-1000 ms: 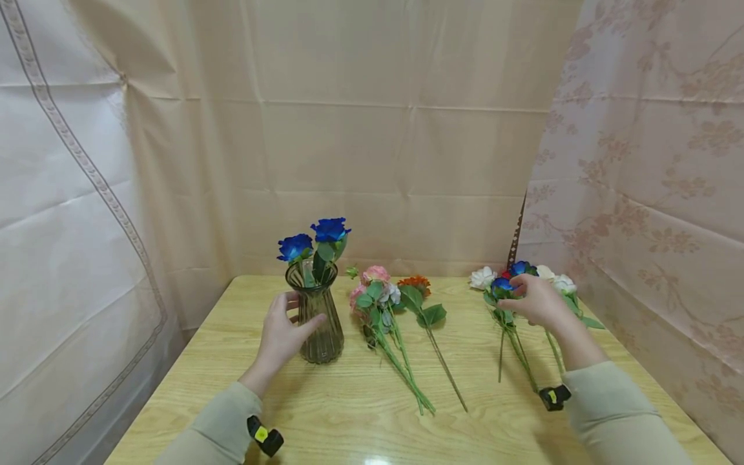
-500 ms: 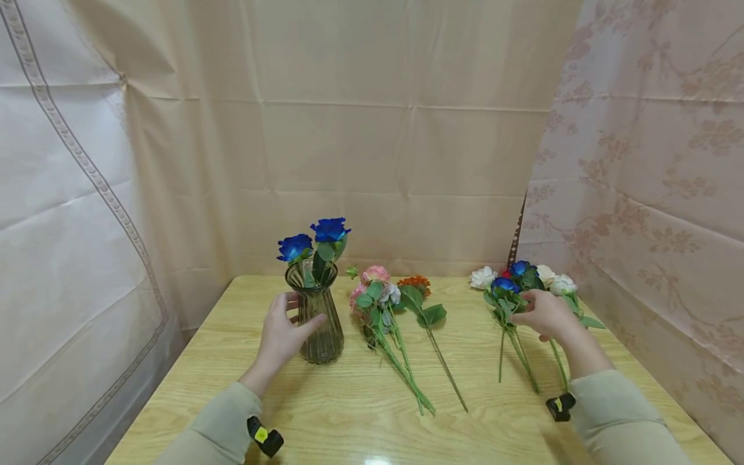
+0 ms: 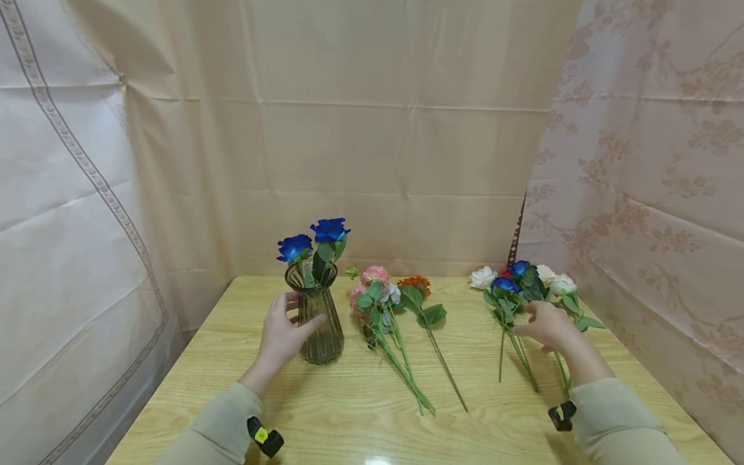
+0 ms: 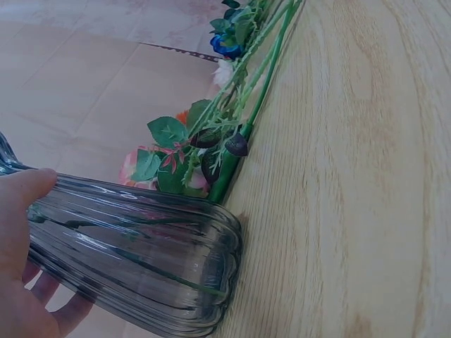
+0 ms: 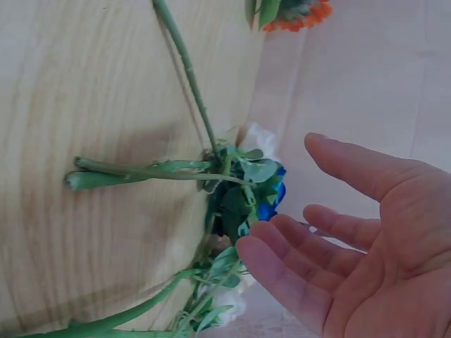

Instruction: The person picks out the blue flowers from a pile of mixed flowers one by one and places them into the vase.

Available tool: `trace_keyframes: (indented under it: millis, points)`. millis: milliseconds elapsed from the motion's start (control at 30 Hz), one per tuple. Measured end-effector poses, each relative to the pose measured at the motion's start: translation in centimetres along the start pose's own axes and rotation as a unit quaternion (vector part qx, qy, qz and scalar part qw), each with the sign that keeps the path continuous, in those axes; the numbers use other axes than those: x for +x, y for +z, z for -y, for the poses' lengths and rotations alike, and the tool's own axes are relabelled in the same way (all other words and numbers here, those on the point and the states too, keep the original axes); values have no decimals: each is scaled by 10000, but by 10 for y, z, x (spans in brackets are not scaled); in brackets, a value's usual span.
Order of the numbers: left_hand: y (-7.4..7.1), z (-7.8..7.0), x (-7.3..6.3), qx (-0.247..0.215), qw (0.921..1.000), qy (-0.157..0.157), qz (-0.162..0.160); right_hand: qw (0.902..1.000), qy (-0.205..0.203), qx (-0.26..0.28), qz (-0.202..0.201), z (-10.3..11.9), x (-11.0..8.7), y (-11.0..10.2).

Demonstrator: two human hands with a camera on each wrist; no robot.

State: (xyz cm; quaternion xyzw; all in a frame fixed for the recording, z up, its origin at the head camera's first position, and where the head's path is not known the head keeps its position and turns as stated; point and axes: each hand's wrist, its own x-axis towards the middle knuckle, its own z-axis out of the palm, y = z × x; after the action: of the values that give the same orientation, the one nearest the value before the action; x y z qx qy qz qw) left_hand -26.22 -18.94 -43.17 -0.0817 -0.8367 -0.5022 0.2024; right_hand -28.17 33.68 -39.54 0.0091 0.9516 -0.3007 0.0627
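My left hand (image 3: 285,332) holds a ribbed smoky glass vase (image 3: 323,329), thumb in front and fingers round its left side. The vase stands upright with two blue roses (image 3: 329,230) in it; their stems show through the glass (image 4: 134,246) in the left wrist view. At the right, my right hand (image 3: 549,326) is held over the stems of a flower group with blue roses (image 3: 504,284), white flowers (image 3: 562,285) and a bit of red. The right wrist view shows its palm (image 5: 394,267) with fingers loosely bent and nothing between them, near the green leaves (image 5: 236,197).
Between the hands lie a pink flower bunch (image 3: 376,274) with pale blooms and a single orange flower (image 3: 415,283), stems toward the front. The wooden table (image 3: 360,433) meets a beige curtain (image 3: 383,161) at the back and a floral cloth (image 3: 657,194) on the right.
My right hand has drawn back from the blue rose heads, toward the front and slightly right, uncovering the blooms. My left hand and the vase have stayed in place.
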Motion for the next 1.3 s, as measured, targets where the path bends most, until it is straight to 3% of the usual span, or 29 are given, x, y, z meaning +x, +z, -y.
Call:
trace_keyframes:
  millis: [633,900,1300]
  points:
    - [-1,-1,-1,-8,10000,-34,-19,9996,17,-289,48,-12,4,19]
    - [0,1,-1,-6,10000,-29,-25,9995,81,112,295,-18,4,27]
    - [0,0,0,50,10000,-19,-42,9995,24,126,294,-19,3,30]
